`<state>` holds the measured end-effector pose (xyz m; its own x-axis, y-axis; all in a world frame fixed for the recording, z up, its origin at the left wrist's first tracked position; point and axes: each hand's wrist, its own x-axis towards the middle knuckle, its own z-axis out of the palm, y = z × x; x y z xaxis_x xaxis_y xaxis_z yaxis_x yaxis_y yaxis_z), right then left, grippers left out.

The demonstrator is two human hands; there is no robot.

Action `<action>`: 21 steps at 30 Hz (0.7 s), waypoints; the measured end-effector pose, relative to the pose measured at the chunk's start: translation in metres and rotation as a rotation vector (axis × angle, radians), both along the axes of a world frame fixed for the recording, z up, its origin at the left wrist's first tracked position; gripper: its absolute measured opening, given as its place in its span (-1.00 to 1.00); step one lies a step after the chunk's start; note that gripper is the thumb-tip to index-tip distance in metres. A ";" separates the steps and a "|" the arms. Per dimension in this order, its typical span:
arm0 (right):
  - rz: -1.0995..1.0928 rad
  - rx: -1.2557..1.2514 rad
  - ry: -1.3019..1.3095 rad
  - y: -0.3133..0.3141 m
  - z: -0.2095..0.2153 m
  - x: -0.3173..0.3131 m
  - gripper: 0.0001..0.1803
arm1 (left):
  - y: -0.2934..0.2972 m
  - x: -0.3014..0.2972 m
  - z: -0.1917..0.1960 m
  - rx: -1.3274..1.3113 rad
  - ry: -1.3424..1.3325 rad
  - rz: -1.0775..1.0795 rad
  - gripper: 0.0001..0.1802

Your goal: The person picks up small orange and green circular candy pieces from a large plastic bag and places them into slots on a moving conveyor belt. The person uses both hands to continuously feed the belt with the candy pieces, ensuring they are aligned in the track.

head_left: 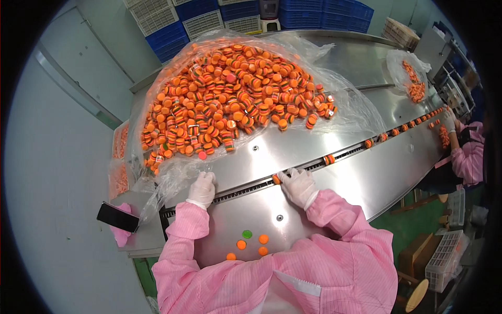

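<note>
My right hand [298, 187], in a white glove, has its fingertips on a small round orange layered piece [276, 179] on the narrow chain conveyor [250, 188]. My left hand [203, 189], gloved too, rests at the conveyor's left part, beside the edge of a clear plastic sheet [172, 175]. Its fingers are curled, and whatever they may hold is hidden. Just beyond both hands, a large heap of round pieces [230, 94] layered in orange, green and red lies on the sheet. Several loose orange discs [263, 239] and one green disc [247, 234] lie on the metal table in front of me.
More layered pieces [329, 159] sit spaced along the conveyor to the right, where a co-worker's gloved hand [448, 121] reaches in. A clear bag of orange pieces [415, 83] lies at the far right. A black phone-like object [117, 217] is at left. Stacked crates [196, 23] stand behind.
</note>
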<state>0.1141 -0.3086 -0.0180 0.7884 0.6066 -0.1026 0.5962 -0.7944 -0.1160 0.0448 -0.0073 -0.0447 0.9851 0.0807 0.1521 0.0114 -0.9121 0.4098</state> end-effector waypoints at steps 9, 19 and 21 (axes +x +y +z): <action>0.019 0.353 -0.214 -0.033 -0.024 0.019 -0.69 | 0.036 0.016 -0.009 -0.134 -0.156 -0.039 -0.84; -0.094 0.380 -0.073 0.034 -0.041 0.164 -0.74 | 0.004 0.031 0.003 -0.170 -0.222 -0.089 -0.79; -0.072 0.243 -0.125 0.052 -0.043 0.158 -0.79 | 0.008 0.028 -0.004 -0.251 -0.212 -0.043 -0.77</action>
<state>0.2717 -0.2569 -0.0611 0.8280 0.5431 0.1396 0.5605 -0.7935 -0.2369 0.0729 0.0004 -0.0485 0.9368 0.1004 0.3352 -0.1351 -0.7800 0.6110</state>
